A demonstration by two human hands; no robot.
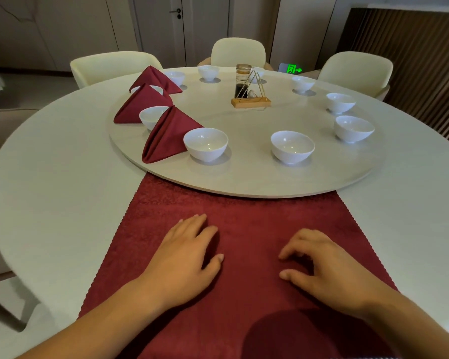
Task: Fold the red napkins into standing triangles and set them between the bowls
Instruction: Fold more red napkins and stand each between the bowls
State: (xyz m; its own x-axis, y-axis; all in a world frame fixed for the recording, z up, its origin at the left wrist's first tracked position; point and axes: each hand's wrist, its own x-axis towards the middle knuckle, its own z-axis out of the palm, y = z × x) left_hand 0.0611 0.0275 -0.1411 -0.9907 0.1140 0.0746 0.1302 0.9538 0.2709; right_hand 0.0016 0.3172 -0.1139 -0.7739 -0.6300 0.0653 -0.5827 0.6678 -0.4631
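Note:
A red napkin (244, 211) lies spread flat on the table in front of me, its far edge tucked under the turntable (244, 177). My left hand (184, 257) rests flat on the napkin with straight fingers. My right hand (324, 265) lies on it to the right, fingers loosely curled with the tips on the cloth. Three folded red triangles stand on the turntable's left side: the nearest triangle (166, 136), a middle triangle (140, 103) and a far triangle (154, 79). White bowls ring the turntable, among them a near-left bowl (205, 143) and a near-right bowl (292, 146).
A wooden stand (251, 101) with a dark sauce bottle (242, 81) sits at the turntable's middle. Cream chairs (238, 51) surround the round white table (49, 190). More bowls (353, 128) line the right side with open gaps between them.

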